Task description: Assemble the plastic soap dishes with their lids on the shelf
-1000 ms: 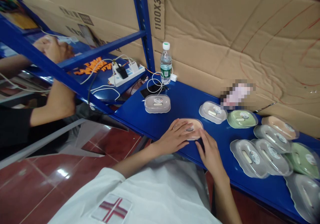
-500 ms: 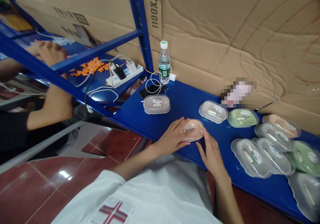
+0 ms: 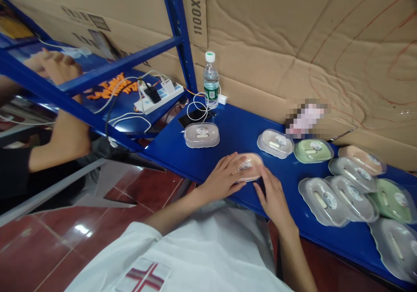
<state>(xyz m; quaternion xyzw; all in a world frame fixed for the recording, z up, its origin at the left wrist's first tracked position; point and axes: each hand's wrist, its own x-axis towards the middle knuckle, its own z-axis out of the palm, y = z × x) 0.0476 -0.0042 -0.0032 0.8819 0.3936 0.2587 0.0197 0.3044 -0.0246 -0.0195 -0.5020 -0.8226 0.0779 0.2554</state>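
Note:
A peach oval plastic box [image 3: 256, 170] with a clear lid and a round sticker rests near the front edge of the blue table [image 3: 234, 127]. My left hand [image 3: 224, 177] lies across its lid from the left, fingers over the top and thumb along the near side, covering part of the sticker. At the box's right end, the fingertips of my right hand [image 3: 272, 194] touch the rim; its thumb is apart and nothing is enclosed. Behind my left hand stands a grey lidded box [image 3: 202, 141]. Another grey box [image 3: 275, 148] and a green box [image 3: 312, 156] sit behind my right hand.
Several more lidded boxes [image 3: 355, 192] crowd the table's right side, some overlapping. A water bottle [image 3: 211, 77], a white cable and a dark phone [image 3: 187, 120] are at the back left. Beyond the blue rack post, a co-worker's hands [image 3: 60, 66] are near a power strip [image 3: 159, 101].
The whole view has shifted slightly. Both hands stay at the peach box with almost the same pose, and the other boxes keep their places.

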